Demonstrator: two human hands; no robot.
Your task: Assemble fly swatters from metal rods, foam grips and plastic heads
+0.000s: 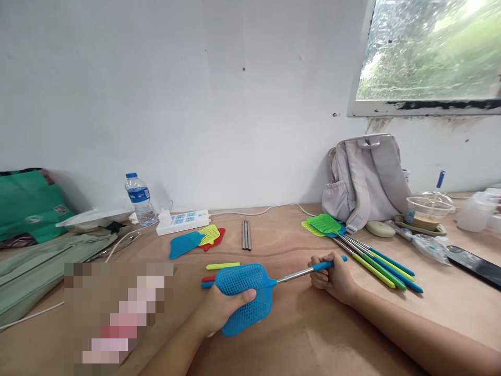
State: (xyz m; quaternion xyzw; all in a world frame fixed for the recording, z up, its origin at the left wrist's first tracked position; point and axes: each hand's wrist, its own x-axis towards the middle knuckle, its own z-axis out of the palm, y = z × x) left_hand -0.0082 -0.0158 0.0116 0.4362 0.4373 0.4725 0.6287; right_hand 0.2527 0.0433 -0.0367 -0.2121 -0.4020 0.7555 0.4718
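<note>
Between my hands is a blue fly swatter (pixel 247 308) with a metal rod and a blue handle. My left hand (pixel 225 308) grips its perforated head, thumb on top. My right hand (pixel 332 277) is wrapped round the blue handle at the other end. Behind the swatter head lie loose handle grips: a yellow one (pixel 223 266), a red one (pixel 208 279) and a blue one partly hidden. Loose swatter heads overlap farther back: blue (pixel 186 244), yellow (pixel 210 235) and red (pixel 216 240). Metal rods (pixel 246 235) lie side by side in the middle.
Several whole fly swatters (pixel 366 256) are piled at the right. A backpack (pixel 368 180), a plastic cup (pixel 428 211) and a phone (pixel 475 265) are beyond them. At the left are a power strip (pixel 183 222), a water bottle (pixel 140 198) and a grey-green bag (pixel 50 271).
</note>
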